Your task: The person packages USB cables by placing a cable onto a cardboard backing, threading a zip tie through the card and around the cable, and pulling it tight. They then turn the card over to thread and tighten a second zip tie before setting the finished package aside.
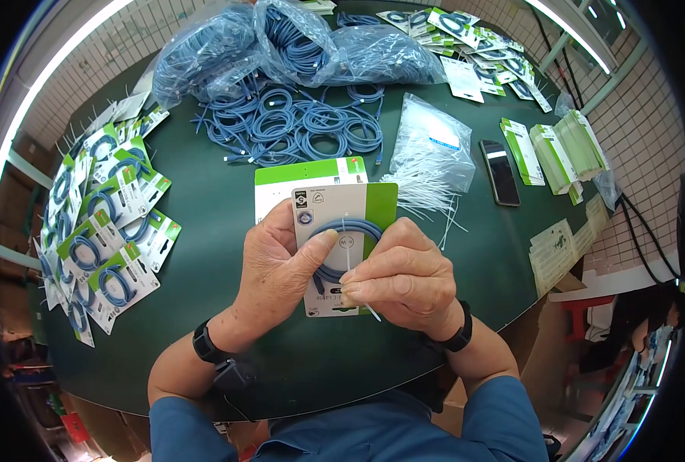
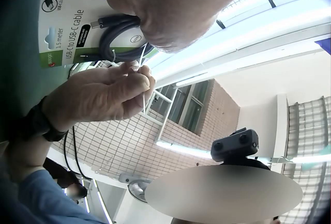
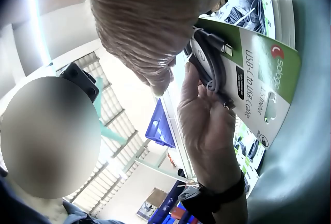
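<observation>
My left hand (image 1: 274, 262) grips a white-and-green cardboard package card (image 1: 381, 204) upright above the table, its thumb lying over a coiled blue USB-C cable (image 1: 350, 225). Across the coil runs a thin white cable tie (image 1: 348, 258). My right hand (image 1: 412, 277) pinches that tie between thumb and fingers, and its tail pokes out below. In the left wrist view the tie (image 2: 143, 58) stretches from the coil to the pinching fingertips. Plugs of the cable (image 3: 227, 49) show against the printed side of the card in the right wrist view.
More cards (image 1: 269, 179) lie right behind the held one. Finished-looking carded cables (image 1: 115, 285) pile up at the left, others (image 1: 489, 58) at the back right. Loose coils (image 1: 311, 127), bagged cables (image 1: 204, 54), white ties (image 1: 423, 189), a phone (image 1: 500, 173) and card stacks (image 1: 554, 158) surround the hands.
</observation>
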`<state>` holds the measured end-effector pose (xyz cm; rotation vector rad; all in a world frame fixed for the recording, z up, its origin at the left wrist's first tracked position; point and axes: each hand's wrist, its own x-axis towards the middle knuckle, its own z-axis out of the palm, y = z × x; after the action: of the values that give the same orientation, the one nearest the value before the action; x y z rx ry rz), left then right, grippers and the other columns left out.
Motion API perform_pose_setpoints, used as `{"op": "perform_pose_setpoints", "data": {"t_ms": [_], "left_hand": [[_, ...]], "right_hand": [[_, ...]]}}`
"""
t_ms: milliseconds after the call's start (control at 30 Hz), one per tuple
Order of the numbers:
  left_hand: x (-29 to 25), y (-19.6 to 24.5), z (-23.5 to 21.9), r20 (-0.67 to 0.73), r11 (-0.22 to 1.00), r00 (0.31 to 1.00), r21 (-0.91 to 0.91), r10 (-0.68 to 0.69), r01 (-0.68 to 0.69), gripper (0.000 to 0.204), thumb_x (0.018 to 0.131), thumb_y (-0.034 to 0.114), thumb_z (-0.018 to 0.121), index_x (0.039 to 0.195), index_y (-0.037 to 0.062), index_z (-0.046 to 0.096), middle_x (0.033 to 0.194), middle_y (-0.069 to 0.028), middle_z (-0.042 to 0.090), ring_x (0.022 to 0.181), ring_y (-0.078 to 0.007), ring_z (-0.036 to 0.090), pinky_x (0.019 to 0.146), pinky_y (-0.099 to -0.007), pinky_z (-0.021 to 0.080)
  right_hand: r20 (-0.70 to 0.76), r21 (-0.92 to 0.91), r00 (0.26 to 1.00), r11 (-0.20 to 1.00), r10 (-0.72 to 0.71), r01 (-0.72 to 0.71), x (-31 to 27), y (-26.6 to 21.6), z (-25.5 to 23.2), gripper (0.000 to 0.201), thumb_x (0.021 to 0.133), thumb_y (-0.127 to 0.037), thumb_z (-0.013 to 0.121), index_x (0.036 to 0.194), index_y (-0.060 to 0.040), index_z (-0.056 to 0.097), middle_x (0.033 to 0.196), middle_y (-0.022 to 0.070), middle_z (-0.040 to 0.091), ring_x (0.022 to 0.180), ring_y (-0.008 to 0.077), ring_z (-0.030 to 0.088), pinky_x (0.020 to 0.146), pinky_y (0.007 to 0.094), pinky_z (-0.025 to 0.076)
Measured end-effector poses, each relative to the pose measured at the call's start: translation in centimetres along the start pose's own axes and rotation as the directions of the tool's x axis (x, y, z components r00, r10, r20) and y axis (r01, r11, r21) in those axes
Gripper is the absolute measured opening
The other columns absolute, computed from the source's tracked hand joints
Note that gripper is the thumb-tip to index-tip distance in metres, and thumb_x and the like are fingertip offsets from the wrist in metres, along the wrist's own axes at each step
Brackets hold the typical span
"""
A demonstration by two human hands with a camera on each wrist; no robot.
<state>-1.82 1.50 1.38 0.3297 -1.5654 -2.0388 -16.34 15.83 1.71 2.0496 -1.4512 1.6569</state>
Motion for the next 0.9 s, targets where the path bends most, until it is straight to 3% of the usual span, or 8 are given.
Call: {"op": "perform_pose_setpoints", "data": {"t_ms": [233,333,500,633,900], "left_hand": [[0.1,-0.3,-0.1,0.002,1.000,1.000,0.017,-0.005,0.005,0.034,0.102,0.000,0.065,0.135,-0.0061,0.059,0.124,-0.0129,0.073,0.110,-0.0152,0.070,0.097,-0.0317,0.058],[0.0,-0.8,-0.1,0.013,0.999,1.000,0.025,-0.022,0.022,0.034,0.102,0.001,0.065,0.134,-0.0063,0.059,0.124,-0.0131,0.073,0.110,-0.0152,0.070,0.097,-0.0316,0.058],[-0.3,-1.2,0.4,0.035,1.000,0.999,-0.001,-0.026,0.026,0.034,0.102,0.001,0.066,0.134,-0.0053,0.060,0.124,-0.0123,0.073,0.110,-0.0145,0.070,0.097,-0.0312,0.058],[-0.5,-1.4,0.5,0.045,0.997,0.998,0.064,-0.045,0.042,0.033,0.102,0.002,0.066,0.134,-0.0039,0.061,0.123,-0.0108,0.074,0.109,-0.0134,0.070,0.096,-0.0307,0.058],[-0.3,-1.8,0.5,0.033,0.995,0.997,0.073,-0.064,0.062,0.031,0.102,0.005,0.067,0.132,-0.0029,0.063,0.118,-0.0094,0.076,0.107,-0.0123,0.070,0.095,-0.0292,0.058]], "right_hand": [[0.004,-0.008,1.000,1.000,-0.008,0.008,0.3,0.0,0.1,0.029,0.076,-0.005,0.093,0.100,-0.0116,0.078,0.092,0.0023,0.079,0.077,0.0186,0.066,0.066,0.0296,0.049],[-0.130,0.051,0.987,0.995,0.097,-0.091,-0.2,-0.1,0.8,0.029,0.081,0.001,0.089,0.103,-0.0073,0.072,0.092,0.0072,0.078,0.076,0.0202,0.070,0.065,0.0305,0.051],[-0.197,0.081,0.976,0.993,0.095,-0.080,-0.4,1.1,0.3,0.027,0.085,0.005,0.085,0.103,-0.0037,0.066,0.095,0.0121,0.077,0.077,0.0223,0.073,0.066,0.0316,0.053],[-0.144,-0.081,0.985,0.990,0.100,-0.113,-0.1,1.4,-0.5,0.024,0.087,0.008,0.082,0.104,-0.0011,0.068,0.098,0.0140,0.076,0.079,0.0225,0.073,0.068,0.0319,0.055],[-0.085,-0.339,0.996,0.941,-0.006,-0.023,0.2,2.2,-0.4,0.030,0.083,0.009,0.083,0.110,-0.0009,0.073,0.096,0.0117,0.076,0.082,0.0229,0.071,0.071,0.0322,0.056]]}}
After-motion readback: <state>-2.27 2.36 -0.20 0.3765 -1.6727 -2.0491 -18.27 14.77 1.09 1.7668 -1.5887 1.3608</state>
